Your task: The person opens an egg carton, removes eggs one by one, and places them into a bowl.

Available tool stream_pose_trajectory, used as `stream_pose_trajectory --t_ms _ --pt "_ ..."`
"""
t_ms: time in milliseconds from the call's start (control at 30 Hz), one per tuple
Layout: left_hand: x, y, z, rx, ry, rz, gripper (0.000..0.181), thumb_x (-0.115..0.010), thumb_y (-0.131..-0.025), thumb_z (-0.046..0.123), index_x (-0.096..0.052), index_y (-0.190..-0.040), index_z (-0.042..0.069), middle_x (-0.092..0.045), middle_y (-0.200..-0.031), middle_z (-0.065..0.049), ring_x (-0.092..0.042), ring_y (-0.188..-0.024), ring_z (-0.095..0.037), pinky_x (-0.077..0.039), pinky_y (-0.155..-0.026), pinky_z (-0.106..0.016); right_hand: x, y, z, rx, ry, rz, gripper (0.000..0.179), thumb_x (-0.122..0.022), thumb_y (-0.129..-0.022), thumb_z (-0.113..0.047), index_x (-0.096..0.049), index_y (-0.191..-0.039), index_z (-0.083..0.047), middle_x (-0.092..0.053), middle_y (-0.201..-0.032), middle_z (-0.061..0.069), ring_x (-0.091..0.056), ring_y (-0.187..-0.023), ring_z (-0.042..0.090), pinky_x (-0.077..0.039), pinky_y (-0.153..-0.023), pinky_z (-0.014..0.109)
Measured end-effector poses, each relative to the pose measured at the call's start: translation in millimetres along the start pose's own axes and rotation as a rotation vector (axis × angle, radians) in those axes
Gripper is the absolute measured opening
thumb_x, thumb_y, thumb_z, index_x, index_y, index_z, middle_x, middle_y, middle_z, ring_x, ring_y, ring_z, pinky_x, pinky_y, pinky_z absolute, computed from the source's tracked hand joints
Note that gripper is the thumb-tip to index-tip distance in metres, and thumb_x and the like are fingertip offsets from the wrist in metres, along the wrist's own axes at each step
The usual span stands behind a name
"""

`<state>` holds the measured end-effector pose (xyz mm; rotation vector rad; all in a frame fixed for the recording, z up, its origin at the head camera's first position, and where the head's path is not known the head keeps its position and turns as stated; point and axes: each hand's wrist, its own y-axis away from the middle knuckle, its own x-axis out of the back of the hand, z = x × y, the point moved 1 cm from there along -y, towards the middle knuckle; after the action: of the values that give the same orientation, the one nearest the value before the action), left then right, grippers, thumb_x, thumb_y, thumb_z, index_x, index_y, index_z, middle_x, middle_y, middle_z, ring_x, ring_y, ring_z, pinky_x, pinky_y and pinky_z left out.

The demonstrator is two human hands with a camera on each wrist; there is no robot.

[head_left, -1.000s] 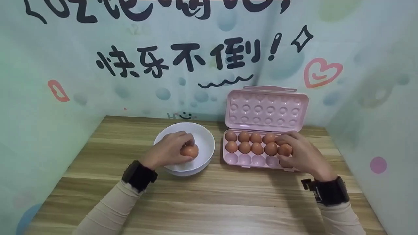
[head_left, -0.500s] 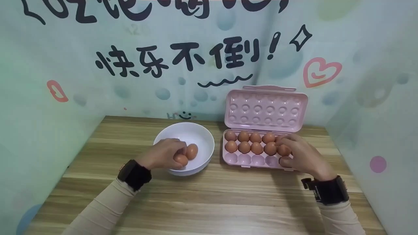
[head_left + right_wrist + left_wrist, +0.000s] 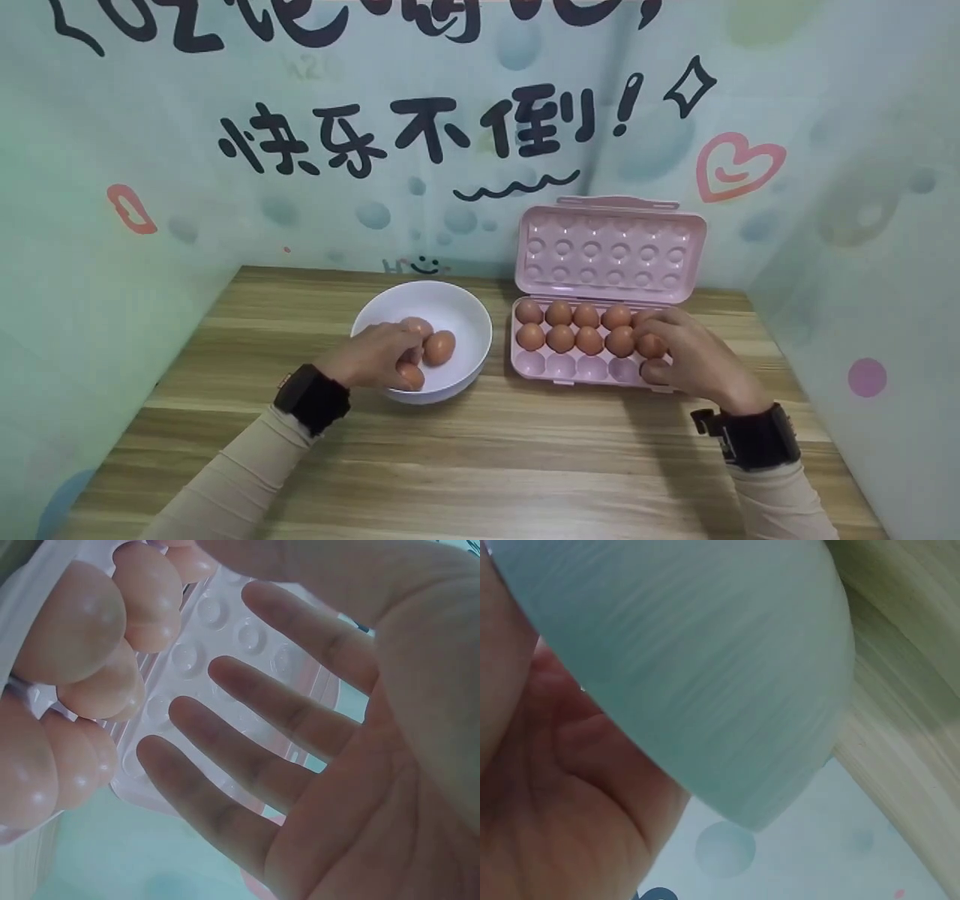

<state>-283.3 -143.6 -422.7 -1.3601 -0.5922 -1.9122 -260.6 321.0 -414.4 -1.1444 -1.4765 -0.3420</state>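
In the head view my left hand (image 3: pixel 375 356) reaches into the white bowl (image 3: pixel 472 315), fingers curled and thumb against a brown egg (image 3: pixel 409 376) low in the bowl. Two other brown eggs lie beside the fingers, one egg (image 3: pixel 439 348) to the right and one partly covered behind them. My right hand (image 3: pixel 694 360) spans the right end of the pink egg carton (image 3: pixel 555 373), close to an egg (image 3: pixel 652 345) and another by the thumb. Its four fingers (image 3: pixel 255 705) are straight and spread in the right wrist view. The left wrist view shows the bowl's outside (image 3: pixel 727 675); the fingertips are hidden.
The carton's lid (image 3: pixel 611 251) stands up at the back. Two rows of brown eggs (image 3: pixel 561 339) fill its rear wells, with pink wells showing in front. A printed cloth (image 3: pixel 360 217) hangs behind the wooden table (image 3: pixel 450 465).
My left hand has set one egg down in the bowl and shifted left to another, which has moved slightly forward. An egg behind the fingers has come into view. The right hand has barely moved.
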Motion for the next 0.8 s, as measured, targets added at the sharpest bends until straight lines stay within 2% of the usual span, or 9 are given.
stream_pose_trajectory --t_ms 167,300,467,533,667,800 --pt "5.2 0.0 2.2 0.049 0.035 -0.043 0.025 -0.087 -0.084 0.006 -0.063 -0.091 0.004 -0.061 -0.084 -0.005 -0.052 -0.081 -0.016 -0.044 -0.077 -0.032 2 -0.8 0 -0.019 -0.001 -0.015 0.034 -0.08 -0.071 0.003 -0.073 -0.099 -0.014 -0.066 -0.123 0.011 -0.062 -0.115 0.031 -0.053 -0.095 0.055" --pt "7.6 1.6 4.2 0.061 0.048 -0.037 0.022 -0.084 -0.083 0.001 -0.064 -0.089 0.004 -0.061 -0.084 -0.005 -0.051 -0.081 -0.015 -0.045 -0.076 -0.031 5 -2.7 -2 -0.028 -0.005 -0.036 0.033 -0.081 -0.071 0.003 -0.073 -0.099 -0.015 -0.066 -0.123 0.012 -0.062 -0.115 0.032 -0.053 -0.097 0.055" --pt "10.9 1.6 9.6 -0.004 0.043 0.052 0.021 -0.081 -0.078 -0.001 -0.062 -0.086 0.004 -0.057 -0.079 -0.005 -0.048 -0.079 -0.016 -0.042 -0.076 -0.031 7 -4.3 -1 -0.036 -0.028 -0.053 0.036 -0.083 -0.07 0.004 -0.074 -0.1 -0.014 -0.066 -0.125 0.013 -0.061 -0.118 0.033 -0.052 -0.099 0.056" --pt "12.7 0.5 12.9 -0.007 0.046 0.088 0.02 -0.08 -0.078 0.002 -0.064 -0.09 0.004 -0.059 -0.081 -0.007 -0.049 -0.08 -0.017 -0.042 -0.077 -0.033 7 -4.7 -1 -0.027 -0.029 -0.049 0.036 -0.084 -0.07 0.004 -0.073 -0.098 -0.014 -0.066 -0.123 0.012 -0.062 -0.116 0.032 -0.052 -0.098 0.055" --pt "14.6 -4.2 25.3 -0.013 0.032 0.178 0.02 -0.082 -0.086 0.011 -0.07 -0.102 0.006 -0.064 -0.091 -0.009 -0.056 -0.084 -0.02 -0.049 -0.081 -0.037 7 -4.3 0 -0.008 -0.025 -0.04 0.035 -0.084 -0.07 0.004 -0.07 -0.095 -0.016 -0.066 -0.119 0.012 -0.063 -0.11 0.031 -0.053 -0.095 0.054" --pt "12.2 -14.9 42.8 -0.066 -0.026 0.276 0.024 -0.08 -0.092 0.018 -0.071 -0.113 0.009 -0.066 -0.102 -0.006 -0.062 -0.089 -0.021 -0.055 -0.084 -0.039 7 -3.8 -1 -0.006 -0.027 -0.044 0.035 -0.085 -0.071 0.004 -0.069 -0.094 -0.016 -0.066 -0.118 0.012 -0.063 -0.109 0.03 -0.053 -0.094 0.053"
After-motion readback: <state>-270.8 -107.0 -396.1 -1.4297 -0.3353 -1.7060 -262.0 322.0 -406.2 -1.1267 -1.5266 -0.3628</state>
